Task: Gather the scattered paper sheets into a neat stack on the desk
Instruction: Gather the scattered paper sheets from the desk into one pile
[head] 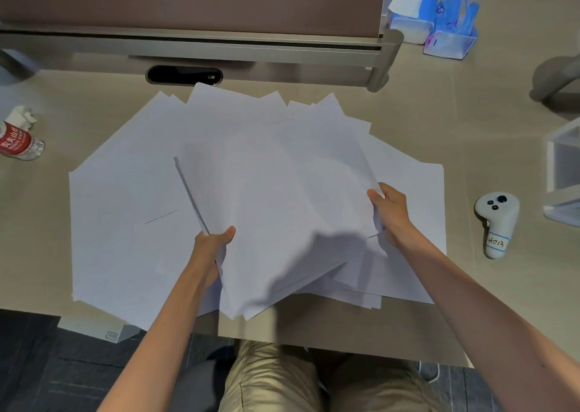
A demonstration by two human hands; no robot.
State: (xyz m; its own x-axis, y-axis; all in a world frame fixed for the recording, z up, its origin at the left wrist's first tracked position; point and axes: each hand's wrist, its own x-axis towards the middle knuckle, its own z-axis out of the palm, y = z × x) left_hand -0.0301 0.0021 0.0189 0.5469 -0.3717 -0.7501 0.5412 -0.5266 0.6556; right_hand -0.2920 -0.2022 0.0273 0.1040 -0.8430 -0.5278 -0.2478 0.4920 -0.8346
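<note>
The left hand [212, 250] and right hand [392, 212] curl their fingers [375, 196] round a loose bundle of paper sheets [282, 204], above more sheets spread over the counter [477, 302]. A controller [497, 223] lies to the right and a bottle [18, 140] to the left.

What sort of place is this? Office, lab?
Likely an office workstation: a desk with a cable slot, a partition screen behind it, paper sheets spread over it. The labelled handheld controller hints at a recording setup.
</note>
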